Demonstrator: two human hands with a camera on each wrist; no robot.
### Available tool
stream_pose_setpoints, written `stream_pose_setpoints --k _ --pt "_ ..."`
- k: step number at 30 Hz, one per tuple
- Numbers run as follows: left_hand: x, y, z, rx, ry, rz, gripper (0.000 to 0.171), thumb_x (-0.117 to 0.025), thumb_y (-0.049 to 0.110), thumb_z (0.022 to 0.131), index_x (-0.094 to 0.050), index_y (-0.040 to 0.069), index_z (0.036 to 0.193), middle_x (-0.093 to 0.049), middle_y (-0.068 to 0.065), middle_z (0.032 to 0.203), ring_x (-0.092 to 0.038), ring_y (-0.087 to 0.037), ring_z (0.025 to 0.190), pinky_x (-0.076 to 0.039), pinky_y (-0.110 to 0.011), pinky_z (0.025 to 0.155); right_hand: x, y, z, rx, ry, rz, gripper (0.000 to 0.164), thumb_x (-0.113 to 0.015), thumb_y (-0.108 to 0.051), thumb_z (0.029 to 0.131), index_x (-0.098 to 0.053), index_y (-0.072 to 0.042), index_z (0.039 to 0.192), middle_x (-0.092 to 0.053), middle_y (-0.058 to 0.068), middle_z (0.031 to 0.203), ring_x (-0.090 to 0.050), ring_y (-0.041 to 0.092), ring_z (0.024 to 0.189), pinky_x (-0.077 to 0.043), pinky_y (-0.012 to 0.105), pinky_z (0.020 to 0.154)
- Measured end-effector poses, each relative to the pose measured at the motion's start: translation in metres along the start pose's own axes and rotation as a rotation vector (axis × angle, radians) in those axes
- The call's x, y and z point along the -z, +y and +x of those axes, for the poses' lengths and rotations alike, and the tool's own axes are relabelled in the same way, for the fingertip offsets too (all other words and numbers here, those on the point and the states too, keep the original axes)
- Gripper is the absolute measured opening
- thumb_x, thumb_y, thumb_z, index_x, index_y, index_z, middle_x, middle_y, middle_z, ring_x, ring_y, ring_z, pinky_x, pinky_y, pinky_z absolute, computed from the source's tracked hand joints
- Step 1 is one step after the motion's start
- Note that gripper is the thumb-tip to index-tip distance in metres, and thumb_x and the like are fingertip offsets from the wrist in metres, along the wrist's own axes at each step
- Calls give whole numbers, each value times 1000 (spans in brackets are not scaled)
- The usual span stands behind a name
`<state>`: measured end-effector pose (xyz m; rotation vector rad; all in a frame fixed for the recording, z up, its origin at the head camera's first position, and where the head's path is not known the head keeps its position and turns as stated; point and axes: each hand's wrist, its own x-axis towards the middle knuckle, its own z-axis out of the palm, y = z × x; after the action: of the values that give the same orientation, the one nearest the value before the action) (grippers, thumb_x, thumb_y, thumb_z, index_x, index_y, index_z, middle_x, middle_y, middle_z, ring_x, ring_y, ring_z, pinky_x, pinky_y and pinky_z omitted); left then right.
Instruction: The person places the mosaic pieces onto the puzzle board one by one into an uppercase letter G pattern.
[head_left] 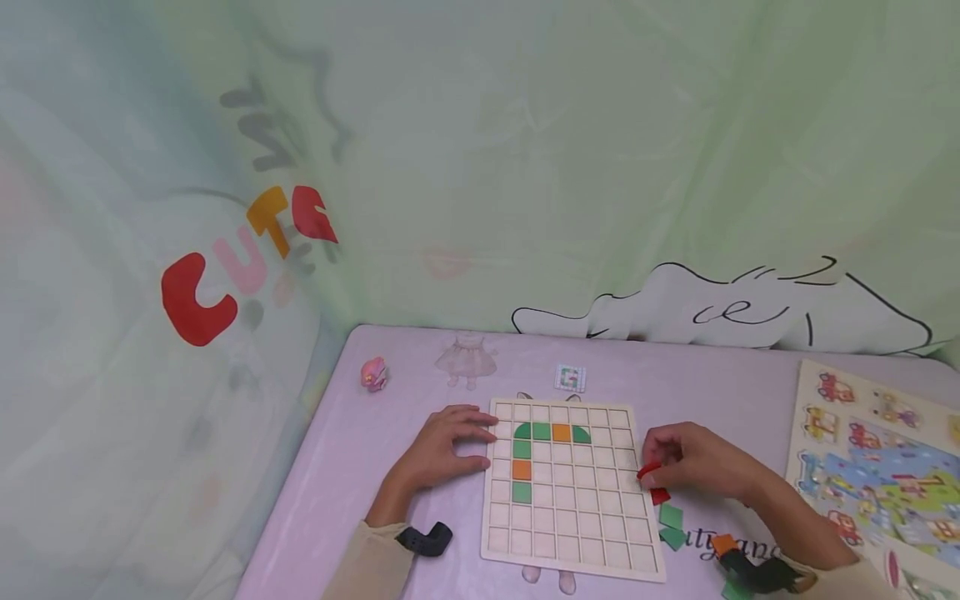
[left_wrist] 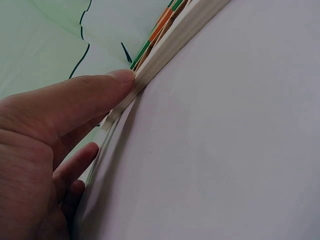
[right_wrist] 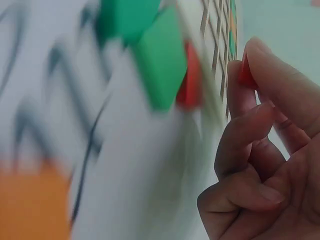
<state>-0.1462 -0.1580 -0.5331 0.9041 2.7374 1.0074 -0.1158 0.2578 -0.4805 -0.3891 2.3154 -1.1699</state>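
A wooden grid board (head_left: 577,525) lies on the table. Green tiles (head_left: 522,492) and orange tiles (head_left: 562,432) sit in some of its cells, in a row along the top and a column down the left. My left hand (head_left: 442,446) rests at the board's left edge with fingers spread; in the left wrist view its thumb (left_wrist: 107,90) touches the rim. Beside the right edge, my right hand (head_left: 697,462) pinches a red tile (right_wrist: 247,75) between thumb and index finger, the other fingers curled. Another red tile (head_left: 660,497) lies just below that hand.
Loose green tiles (head_left: 671,517) and an orange tile (head_left: 724,545) lie right of the board, near my right wrist. A picture puzzle (head_left: 817,392) occupies the table's right side. Behind the board is a small patterned card (head_left: 570,378); a pink figurine (head_left: 373,374) stands far left.
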Motion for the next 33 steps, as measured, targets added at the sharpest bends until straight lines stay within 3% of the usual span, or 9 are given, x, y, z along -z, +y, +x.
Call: stream_pose_setpoints --k 6,14,19,25,33 --pt "0 1 -1 1 0 -11 31 -82 31 84 -78 24 114 -65 12 139 -48 -19 142 -37 -50 114 -18 -24 15 60 -54 16 14 -80 -24 88 -75 -13 96 -63 1 79 -54 13 76 -41 24 63" --pt "1 0 0 18 -18 -13 31 -82 32 85 -78 25 115 -63 13 141 -46 -18 143 -35 -49 116 -43 -50 34 176 -132 55 10 -79 -21 89 -79 -15 97 -69 -1 82 -55 8 74 -45 22 67" --pt "1 0 0 27 -28 -4 31 -81 33 85 -78 26 116 -63 13 141 -45 -18 144 -34 -50 117 -57 -63 44 149 -162 81 16 -83 -19 85 -76 -15 99 -58 -1 77 -52 9 72 -45 23 66" --pt "1 0 0 30 -29 -10 31 -81 34 86 -78 26 116 -63 13 141 -44 -17 144 -33 -50 118 -73 -72 52 149 -146 73 20 -83 -20 85 -71 -16 100 -69 1 85 -62 14 76 -52 24 70" --pt "0 -1 1 35 -23 -24 31 -81 33 85 -77 27 116 -62 16 141 -44 -15 144 -33 -48 118 -90 -78 57 156 -110 126 12 -85 -20 83 -76 -14 88 -73 2 75 -61 8 67 -50 22 62"
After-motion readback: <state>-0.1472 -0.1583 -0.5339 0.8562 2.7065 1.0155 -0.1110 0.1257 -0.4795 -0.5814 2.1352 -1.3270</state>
